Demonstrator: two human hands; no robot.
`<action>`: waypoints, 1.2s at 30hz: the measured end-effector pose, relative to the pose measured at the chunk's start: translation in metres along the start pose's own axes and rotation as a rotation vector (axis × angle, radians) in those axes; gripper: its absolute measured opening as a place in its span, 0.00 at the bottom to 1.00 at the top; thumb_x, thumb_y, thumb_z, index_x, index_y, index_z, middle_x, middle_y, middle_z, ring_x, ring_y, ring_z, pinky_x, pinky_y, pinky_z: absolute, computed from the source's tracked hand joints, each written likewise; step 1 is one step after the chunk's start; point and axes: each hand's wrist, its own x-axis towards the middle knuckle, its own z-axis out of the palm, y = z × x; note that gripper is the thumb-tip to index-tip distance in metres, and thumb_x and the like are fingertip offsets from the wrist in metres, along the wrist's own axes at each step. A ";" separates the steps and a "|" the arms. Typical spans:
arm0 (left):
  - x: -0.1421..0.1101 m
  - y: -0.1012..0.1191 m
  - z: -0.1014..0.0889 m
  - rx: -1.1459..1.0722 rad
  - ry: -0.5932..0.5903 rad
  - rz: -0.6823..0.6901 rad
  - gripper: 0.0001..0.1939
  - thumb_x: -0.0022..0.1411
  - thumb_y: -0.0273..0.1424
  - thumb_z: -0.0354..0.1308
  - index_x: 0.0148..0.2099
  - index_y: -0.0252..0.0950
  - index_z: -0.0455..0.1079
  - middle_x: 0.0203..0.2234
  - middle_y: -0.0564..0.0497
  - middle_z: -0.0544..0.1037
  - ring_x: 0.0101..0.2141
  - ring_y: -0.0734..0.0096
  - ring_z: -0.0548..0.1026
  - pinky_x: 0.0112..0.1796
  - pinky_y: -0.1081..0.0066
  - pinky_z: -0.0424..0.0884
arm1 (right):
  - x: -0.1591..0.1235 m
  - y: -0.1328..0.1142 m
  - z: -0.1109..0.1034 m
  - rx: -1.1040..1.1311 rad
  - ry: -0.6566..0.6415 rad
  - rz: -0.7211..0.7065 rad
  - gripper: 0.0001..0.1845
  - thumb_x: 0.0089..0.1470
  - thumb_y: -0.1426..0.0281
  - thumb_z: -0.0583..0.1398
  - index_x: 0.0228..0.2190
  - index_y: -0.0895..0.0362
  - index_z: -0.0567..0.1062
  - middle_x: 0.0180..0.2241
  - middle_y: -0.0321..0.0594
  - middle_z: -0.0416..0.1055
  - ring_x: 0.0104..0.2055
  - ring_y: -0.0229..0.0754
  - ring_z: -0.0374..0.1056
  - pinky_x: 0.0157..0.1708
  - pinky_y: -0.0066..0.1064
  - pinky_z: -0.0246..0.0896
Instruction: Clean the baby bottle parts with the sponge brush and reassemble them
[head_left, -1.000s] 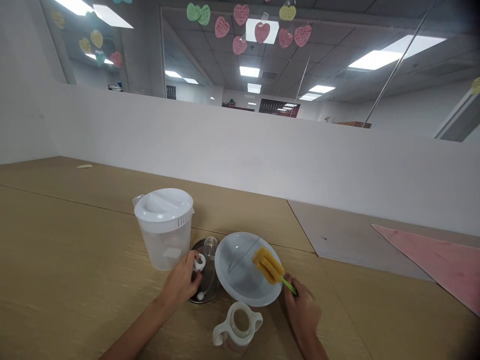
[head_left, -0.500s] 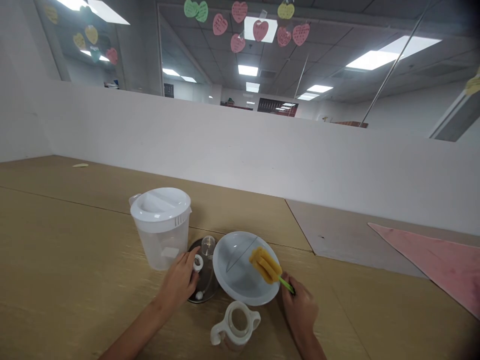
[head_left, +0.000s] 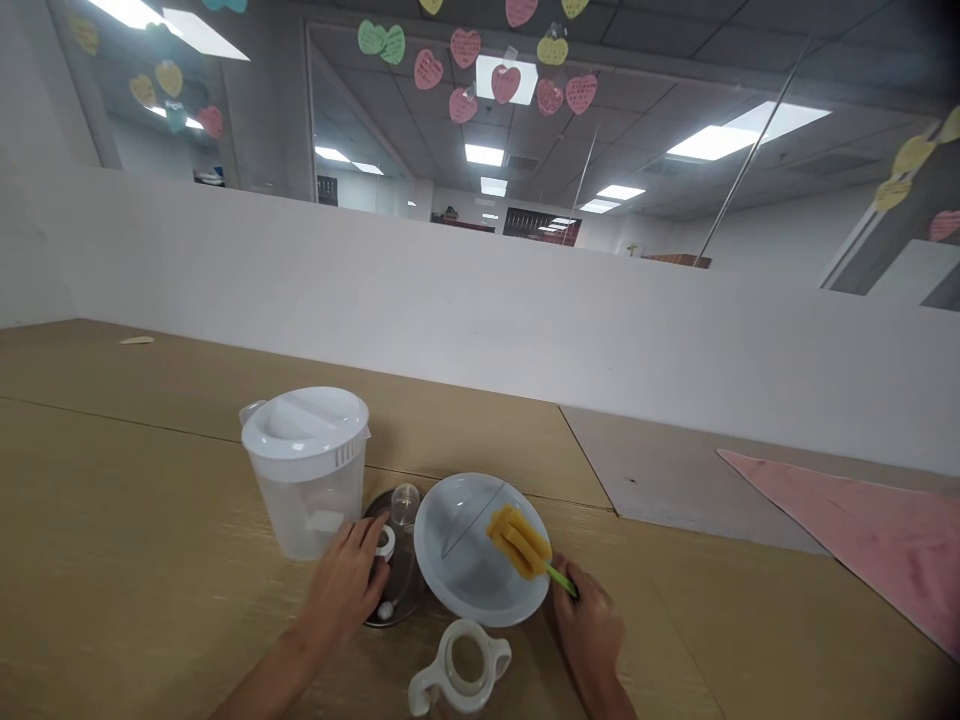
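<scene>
My right hand (head_left: 589, 622) is closed around the green handle of a sponge bottle brush (head_left: 517, 542). The brush's yellow sponge head hovers over, or rests in, a pale bowl (head_left: 439, 585); contact cannot be told. A thin wire or straw-like line (head_left: 472, 520) lies in the bowl. My left hand (head_left: 346, 578) has its fingers and thumb around a white ring (head_left: 385, 543) on a dark round tray (head_left: 405, 590). The tray also bears a small clear cap (head_left: 405, 505) and a thin tube with a white weighted end (head_left: 385, 610). In front stands a two-handled white bottle collar (head_left: 466, 662).
A lidded translucent pitcher (head_left: 307, 480) stands left of the tray. A pink cloth (head_left: 847, 525) lies at the right on the brown table (head_left: 150, 520). A white wall (head_left: 450, 300) with glass above runs along the back.
The view has shifted slightly, so the table things appear lower and further left. Both hands keep nearly the same places beside the tray and bowl.
</scene>
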 end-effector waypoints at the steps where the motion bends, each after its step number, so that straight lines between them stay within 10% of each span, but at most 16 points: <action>1: 0.000 0.000 -0.001 0.010 -0.012 -0.004 0.23 0.56 0.23 0.45 0.55 0.28 0.64 0.44 0.40 0.74 0.44 0.57 0.70 0.45 0.59 0.67 | 0.000 0.000 0.000 -0.002 0.007 -0.002 0.28 0.59 0.56 0.45 0.26 0.57 0.78 0.23 0.42 0.75 0.23 0.40 0.70 0.20 0.25 0.55; 9: -0.003 0.000 0.008 0.083 -0.126 -0.047 0.23 0.55 0.20 0.46 0.54 0.28 0.64 0.47 0.38 0.72 0.46 0.55 0.71 0.46 0.56 0.66 | 0.002 -0.004 -0.003 -0.006 0.041 -0.033 0.30 0.60 0.55 0.44 0.24 0.57 0.77 0.20 0.41 0.74 0.21 0.40 0.69 0.19 0.25 0.54; 20: -0.016 0.026 -0.012 -0.341 0.165 0.334 0.23 0.61 0.26 0.47 0.59 0.38 0.59 0.49 0.43 0.71 0.50 0.61 0.69 0.50 0.62 0.66 | 0.000 -0.002 -0.001 -0.022 0.040 -0.060 0.28 0.60 0.57 0.45 0.24 0.57 0.77 0.21 0.41 0.74 0.21 0.39 0.69 0.19 0.25 0.54; 27: -0.055 0.073 0.034 -0.788 -0.006 0.358 0.37 0.60 0.44 0.51 0.66 0.39 0.41 0.53 0.39 0.68 0.51 0.56 0.70 0.49 0.62 0.69 | 0.001 -0.002 -0.001 -0.027 0.049 -0.066 0.29 0.60 0.56 0.44 0.25 0.58 0.78 0.20 0.42 0.74 0.20 0.38 0.68 0.19 0.25 0.53; 36: -0.059 0.069 0.056 -0.655 0.007 0.449 0.34 0.58 0.43 0.56 0.63 0.44 0.51 0.47 0.44 0.74 0.45 0.61 0.74 0.46 0.70 0.71 | 0.000 -0.005 0.000 -0.013 0.070 -0.032 0.31 0.60 0.55 0.43 0.25 0.59 0.78 0.20 0.43 0.74 0.20 0.39 0.68 0.19 0.26 0.53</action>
